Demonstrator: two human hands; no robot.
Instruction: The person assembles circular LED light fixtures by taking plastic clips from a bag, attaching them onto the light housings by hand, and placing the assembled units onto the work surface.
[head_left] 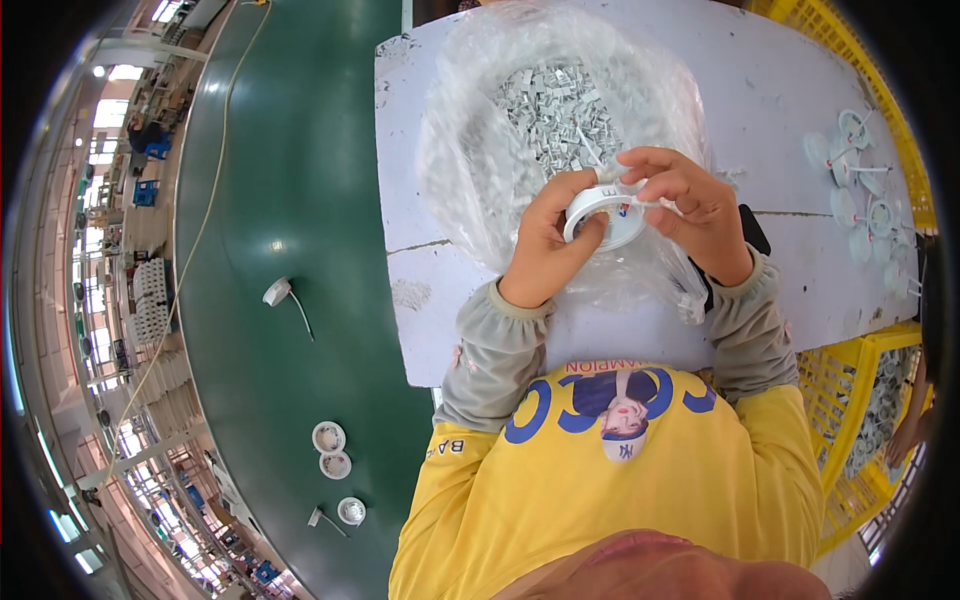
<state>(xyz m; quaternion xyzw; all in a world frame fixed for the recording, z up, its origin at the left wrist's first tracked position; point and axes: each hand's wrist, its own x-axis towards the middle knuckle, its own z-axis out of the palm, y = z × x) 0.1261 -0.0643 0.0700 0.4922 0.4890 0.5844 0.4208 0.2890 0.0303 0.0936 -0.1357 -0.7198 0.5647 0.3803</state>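
My left hand [548, 238] is closed around a white round plastic housing [607, 193], thumb inside its ring. Coloured bits show within the ring, too small to make out. At the ring's right side, the fingers of my right hand [692, 205] are bent and pinched together by a thin white piece. Whether that piece belongs to the housing, I cannot tell. Both hands are above the near part of a clear plastic bag [465, 150]. Inside the bag lies a heap of small pale grey clip-like pieces [555, 110].
White discs and rings with stems [850, 170] lie on the pale table [800, 270] at right. A dark object [755, 232] sits by my right wrist. Yellow crates [845, 390] stand right, with another person's hand [905, 438] nearby. The green belt [290, 200] at left carries several white round parts [328, 438].
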